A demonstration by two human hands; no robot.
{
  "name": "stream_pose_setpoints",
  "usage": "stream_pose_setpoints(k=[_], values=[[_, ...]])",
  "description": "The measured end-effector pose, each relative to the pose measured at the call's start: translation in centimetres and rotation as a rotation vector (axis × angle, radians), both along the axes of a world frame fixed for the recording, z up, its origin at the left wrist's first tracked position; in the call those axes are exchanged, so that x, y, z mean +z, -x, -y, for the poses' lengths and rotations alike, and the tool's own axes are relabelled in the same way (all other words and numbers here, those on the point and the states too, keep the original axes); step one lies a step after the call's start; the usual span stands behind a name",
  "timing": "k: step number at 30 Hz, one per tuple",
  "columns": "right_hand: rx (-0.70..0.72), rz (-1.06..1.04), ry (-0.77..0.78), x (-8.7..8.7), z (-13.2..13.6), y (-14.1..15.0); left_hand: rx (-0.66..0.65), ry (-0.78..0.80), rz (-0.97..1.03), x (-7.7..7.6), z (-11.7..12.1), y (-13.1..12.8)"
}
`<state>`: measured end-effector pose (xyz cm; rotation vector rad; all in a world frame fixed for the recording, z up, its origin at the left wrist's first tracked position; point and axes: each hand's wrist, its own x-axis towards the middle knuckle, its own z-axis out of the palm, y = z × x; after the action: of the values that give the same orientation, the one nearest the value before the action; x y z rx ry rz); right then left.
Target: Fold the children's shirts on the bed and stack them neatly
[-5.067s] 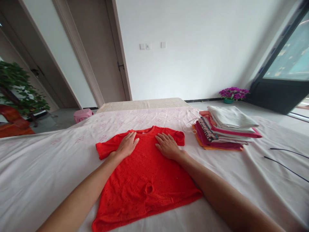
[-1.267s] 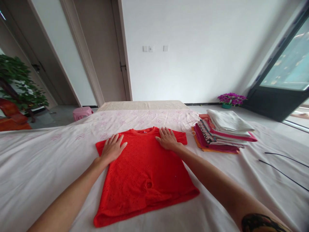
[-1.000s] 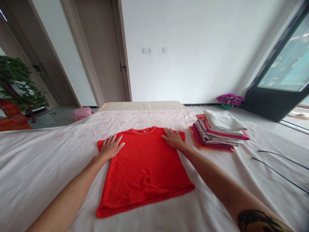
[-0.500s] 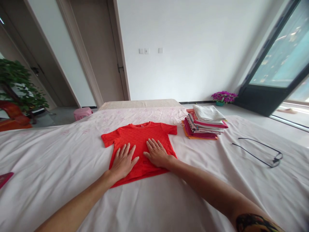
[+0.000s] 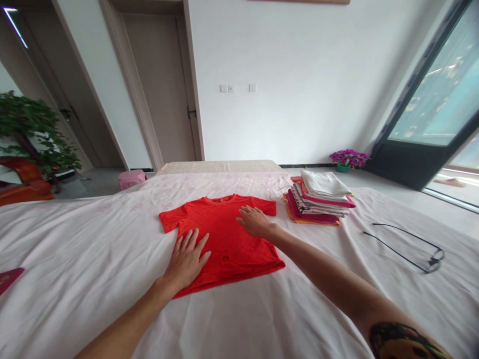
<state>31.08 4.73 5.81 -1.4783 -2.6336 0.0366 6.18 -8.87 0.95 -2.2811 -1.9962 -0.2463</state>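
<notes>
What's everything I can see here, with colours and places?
Shirt: 1, red, on the sheet
Sheet: 1, whitish, pink-flowered, under the shirt
Clothes pile: 1, mixed, white on top, right of the shirt
Glasses: 1, dark, on the sheet, right
Unclear item: 1, magenta, left edge
Flat surface: 1, beige, beyond the sheet
Stool: 1, pink, back left
Wooden furniture: 1, orange-brown, left edge
Plant: 1, green, far left
Potted flowers: 1, purple, by the wall, right
Wall plates: 3, white, back wall
Doors: 2, brown, back left
Glass door: 1, dark-framed, right
Left hand: 1, bare, on the shirt's lower left
Right hand: 1, bare, at the shirt's upper right
</notes>
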Motion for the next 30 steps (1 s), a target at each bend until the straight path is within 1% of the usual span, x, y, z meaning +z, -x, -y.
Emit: stream_pose_setpoints(k=[2, 4, 7, 9, 11, 13, 17, 21, 24, 26, 30], values=[[0.036, -0.028, -0.003, 0.3, -2.4, 2.2, -0.031, -0.027, 0.002, -0.1, 0.0, 0.1], [0.078, -0.036, 0.015, 0.0, -4.7, 4.5, -0.085, -0.062, 0.000, -0.2, -0.1, 0.3], [0.144, -0.046, 0.057, -1.2, -7.6, 7.6, -0.194, -0.103, -0.012, -0.2, -0.1, 0.6], [0.158, -0.050, 0.117, -2.3, -9.1, 9.2, -0.250, -0.097, -0.022, -0.2, -0.1, 0.7], [0.153, -0.047, 0.171, -3.2, -10.3, 10.2, -0.278, -0.083, -0.028, -0.2, -0.1, 0.7], [0.136, -0.042, 0.192, -4.0, -11.1, 10.7, -0.285, -0.082, -0.027, -0.2, -0.2, 0.7], [0.138, -0.044, 0.170, -4.7, -12.1, 10.7, -0.288, -0.086, -0.020, -0.3, -0.2, 0.7], [0.159, -0.097, 0.191, -4.3, -12.1, 10.2, -0.283, -0.056, -0.020, -0.1, -0.1, 0.6], [0.123, -0.161, 0.148, -4.1, -11.5, 9.5, -0.274, -0.026, -0.017, 0.2, 0.0, 0.5], [0.093, -0.128, 0.122, -4.2, -11.1, 9.0, -0.272, -0.016, -0.014, 0.3, 0.0, 0.4], [0.085, -0.016, 0.155, -4.2, -10.3, 8.4, -0.269, 0.002, -0.002, 0.6, 0.1, 0.4]])
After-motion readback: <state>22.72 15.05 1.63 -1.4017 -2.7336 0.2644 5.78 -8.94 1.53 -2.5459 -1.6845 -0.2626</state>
